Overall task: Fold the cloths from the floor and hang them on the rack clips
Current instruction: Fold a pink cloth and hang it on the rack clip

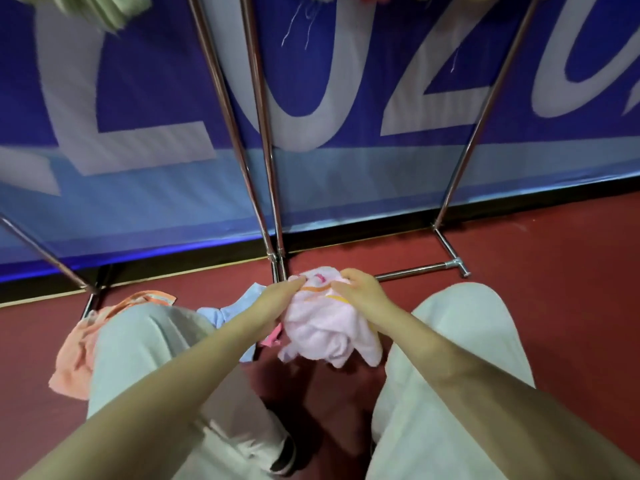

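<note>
A crumpled pink cloth (325,327) with orange and yellow stripes hangs between my knees, lifted off the red floor. My left hand (277,296) grips its upper left edge. My right hand (360,289) pinches the upper right edge, fingers curled over the fabric. A light blue cloth (228,313) lies on the floor just left of it, partly under my left forearm. An orange cloth (76,348) lies further left, half hidden behind my left knee. Steel rack poles (266,168) rise in front of me; hung cloths (104,12) show blurred at the top edge.
The rack's floor bar (419,270) runs to the right just beyond my hands. A blue banner (346,98) with large white letters stands behind the rack. My knees in pale trousers (467,341) flank the cloth, and a dark shoe (284,452) is below.
</note>
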`<action>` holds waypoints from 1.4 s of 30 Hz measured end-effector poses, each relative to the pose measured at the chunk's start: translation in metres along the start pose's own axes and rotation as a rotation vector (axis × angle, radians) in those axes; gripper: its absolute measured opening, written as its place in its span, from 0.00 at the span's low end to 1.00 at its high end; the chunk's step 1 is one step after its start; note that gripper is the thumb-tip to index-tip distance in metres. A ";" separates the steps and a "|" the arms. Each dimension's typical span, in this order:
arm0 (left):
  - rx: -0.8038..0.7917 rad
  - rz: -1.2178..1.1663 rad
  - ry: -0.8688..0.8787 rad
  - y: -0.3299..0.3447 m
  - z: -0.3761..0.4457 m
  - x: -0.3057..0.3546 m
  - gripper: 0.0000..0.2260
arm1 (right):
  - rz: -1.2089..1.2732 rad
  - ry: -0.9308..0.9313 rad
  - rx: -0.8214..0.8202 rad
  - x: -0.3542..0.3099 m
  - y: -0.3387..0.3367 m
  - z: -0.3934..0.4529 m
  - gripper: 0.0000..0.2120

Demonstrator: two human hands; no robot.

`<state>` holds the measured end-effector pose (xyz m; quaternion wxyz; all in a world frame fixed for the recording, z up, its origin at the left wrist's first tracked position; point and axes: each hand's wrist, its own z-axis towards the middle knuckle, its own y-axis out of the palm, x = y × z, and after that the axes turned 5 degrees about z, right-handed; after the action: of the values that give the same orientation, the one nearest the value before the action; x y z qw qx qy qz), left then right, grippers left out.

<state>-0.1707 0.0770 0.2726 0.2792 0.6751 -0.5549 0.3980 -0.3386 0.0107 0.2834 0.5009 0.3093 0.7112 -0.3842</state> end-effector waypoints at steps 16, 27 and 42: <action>0.484 -0.418 0.260 -0.057 -0.061 -0.029 0.12 | -0.291 0.120 -0.297 0.030 0.023 -0.072 0.14; 0.740 -0.576 0.139 -0.090 -0.045 -0.037 0.12 | 0.569 0.314 -0.050 0.050 -0.008 -0.059 0.07; 0.423 -0.056 0.052 -0.024 -0.038 -0.044 0.17 | -0.157 -0.267 0.162 0.007 0.020 -0.057 0.05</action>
<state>-0.1590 0.1370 0.2571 0.1564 0.7234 -0.4326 0.5149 -0.3509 0.0704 0.2836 0.5326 0.2383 0.6272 -0.5159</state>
